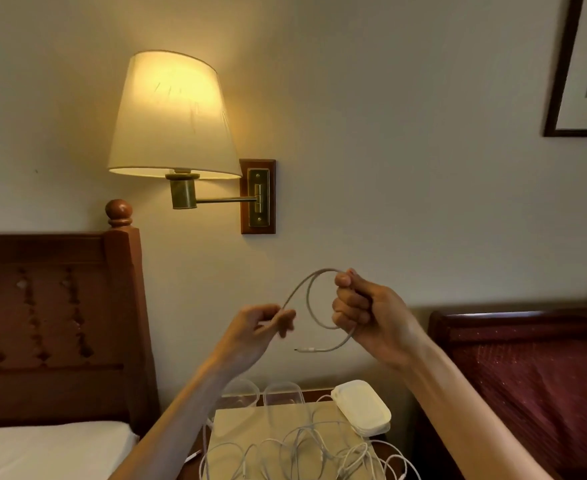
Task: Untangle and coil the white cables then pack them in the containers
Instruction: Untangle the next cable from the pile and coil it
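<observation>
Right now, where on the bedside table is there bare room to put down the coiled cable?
A bare patch of the beige board lies at its back left, bordered by the clear containers behind and the white lids to the right. The front is crowded with tangled white cables. The right hand grips the cable loop; the left hand pinches it.

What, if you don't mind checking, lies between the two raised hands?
In the head view, a loop of the white cable spans the gap between the left hand and the right hand; its free connector end hangs below, with bare wall behind.
</observation>
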Demonstrator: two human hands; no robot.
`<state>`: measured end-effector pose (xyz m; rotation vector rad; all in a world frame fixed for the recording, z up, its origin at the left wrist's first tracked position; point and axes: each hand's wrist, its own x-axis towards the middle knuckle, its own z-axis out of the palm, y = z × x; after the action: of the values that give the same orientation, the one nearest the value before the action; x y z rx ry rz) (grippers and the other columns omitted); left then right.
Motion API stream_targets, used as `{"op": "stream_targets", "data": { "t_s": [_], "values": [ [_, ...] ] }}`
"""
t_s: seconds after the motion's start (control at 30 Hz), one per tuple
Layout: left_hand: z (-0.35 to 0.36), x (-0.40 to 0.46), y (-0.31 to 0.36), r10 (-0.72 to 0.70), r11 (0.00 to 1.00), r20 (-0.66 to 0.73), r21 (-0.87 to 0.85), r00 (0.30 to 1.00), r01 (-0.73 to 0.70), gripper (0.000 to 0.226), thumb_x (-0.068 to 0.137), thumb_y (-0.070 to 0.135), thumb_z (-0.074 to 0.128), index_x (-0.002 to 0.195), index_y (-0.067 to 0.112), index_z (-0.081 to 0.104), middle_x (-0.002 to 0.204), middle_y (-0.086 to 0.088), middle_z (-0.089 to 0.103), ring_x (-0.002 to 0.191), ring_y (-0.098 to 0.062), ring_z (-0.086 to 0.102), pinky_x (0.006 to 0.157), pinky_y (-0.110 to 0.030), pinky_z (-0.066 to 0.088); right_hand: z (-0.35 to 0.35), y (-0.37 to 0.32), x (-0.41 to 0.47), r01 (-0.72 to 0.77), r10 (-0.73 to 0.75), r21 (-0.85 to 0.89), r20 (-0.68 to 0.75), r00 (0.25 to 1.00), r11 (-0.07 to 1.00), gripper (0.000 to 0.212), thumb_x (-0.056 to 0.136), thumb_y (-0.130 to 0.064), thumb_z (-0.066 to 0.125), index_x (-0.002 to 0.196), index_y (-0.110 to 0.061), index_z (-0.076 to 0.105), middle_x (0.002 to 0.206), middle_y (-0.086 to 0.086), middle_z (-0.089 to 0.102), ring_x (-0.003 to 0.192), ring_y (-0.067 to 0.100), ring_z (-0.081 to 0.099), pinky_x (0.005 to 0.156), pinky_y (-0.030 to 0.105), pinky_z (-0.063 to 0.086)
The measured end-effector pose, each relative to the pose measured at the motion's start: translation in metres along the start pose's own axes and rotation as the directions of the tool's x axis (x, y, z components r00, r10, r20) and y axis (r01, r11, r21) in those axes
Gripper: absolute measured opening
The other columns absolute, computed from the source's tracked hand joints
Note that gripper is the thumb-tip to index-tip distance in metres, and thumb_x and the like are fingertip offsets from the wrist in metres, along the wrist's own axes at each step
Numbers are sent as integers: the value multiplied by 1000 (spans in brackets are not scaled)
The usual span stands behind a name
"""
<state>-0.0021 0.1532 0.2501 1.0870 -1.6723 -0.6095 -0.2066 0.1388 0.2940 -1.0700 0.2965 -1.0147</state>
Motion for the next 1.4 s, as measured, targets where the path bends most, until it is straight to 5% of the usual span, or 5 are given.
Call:
{"op": "stream_targets", "data": {
  "t_s": [0.27, 0.6, 0.97, 1.23, 1.4],
  "values": [
    [-41, -37, -64, -208, 968, 8, -140, 978, 207, 48, 73, 64, 67, 77, 16, 70, 59, 4, 39, 51, -10, 30, 46, -21, 24, -25, -40, -1, -21, 17, -41, -88, 996, 999, 27, 97, -26, 42, 76, -13, 52, 57, -7, 14, 44, 8, 15, 41, 21, 20],
    [-8, -21, 41, 163, 856, 409, 394, 898, -335, 23, 98, 29, 54, 79, 35, 64, 69, 15, 62, 60, -13, 55, 57, -26, 43, -1, -2, 10, 36, -75, -585, -43, 996, 810, 36, 106, -24, 35, 93, -2, 60, 69, 11, 64, 60, 22, 63, 61, 28, 54],
    [-3, -2, 36, 527, 773, -129, 483, 840, -411, 27, 100, 37, 46, 86, 21, 63, 72, 13, 52, 61, -13, 50, 53, -25, 39, 15, 7, 4, -16, 73, -574, 77, 994, 818, 43, 107, -27, 29, 86, -8, 61, 53, -2, 41, 46, 13, 38, 50, 22, 39],
    [-4, -3, 40, -5, 998, 42, -67, 999, 8, 28, 100, 38, 45, 107, 15, 60, 79, -5, 67, 57, -19, 47, 53, -34, 36, 12, 5, 8, -135, 172, -345, 79, 982, 929, 41, 107, -27, 27, 75, -15, 51, 53, -5, 30, 45, 9, 24, 45, 20, 26],
    [-4, -3, 47, -116, 956, 116, -255, 986, 143, 43, 97, 50, 41, 66, 21, 45, 62, 5, 36, 55, -10, 25, 48, -22, 21, 7, 6, 5, -180, 194, -84, 215, 957, 980, 33, 105, -28, 34, 81, -13, 51, 55, -5, 31, 47, 8, 29, 50, 21, 34]
  ]
}}
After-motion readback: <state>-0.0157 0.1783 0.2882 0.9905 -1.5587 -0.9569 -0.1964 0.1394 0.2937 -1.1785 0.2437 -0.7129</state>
